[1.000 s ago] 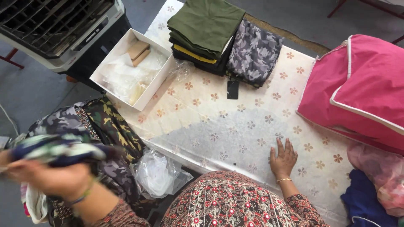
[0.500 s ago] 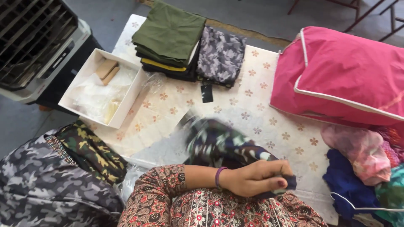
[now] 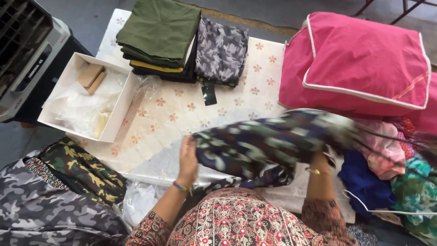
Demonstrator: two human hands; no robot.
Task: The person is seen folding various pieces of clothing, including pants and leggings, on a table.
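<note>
Left hand [image 3: 188, 157]: grip closed on the near left edge of a dark camouflage cloth [image 3: 268, 146], fingers pressed over the fabric, a bead band at the wrist. Right hand [image 3: 320, 159]: mostly hidden behind the same cloth, so its grip cannot be told with certainty, though the cloth hangs from where it is raised; a thin bangle shows on that wrist. The cloth is blurred, spread between both hands above the near edge of the bench [image 3: 168, 114], which carries a pale cover with a flower print. At the far side of the bench lies a stack of folded cloth [image 3: 157, 36], olive green on top, and just beside it a folded grey camouflage piece [image 3: 221, 50] with a small black tag [image 3: 209, 94] below it. A white box [image 3: 86, 102] with plastic wrapping stands at the left edge. A pink zip bag [image 3: 359, 64] rests at the right, with loose coloured clothes [image 3: 387, 168] heaped below it. Camouflage garments [image 3: 59, 191] lie at the lower left
</note>
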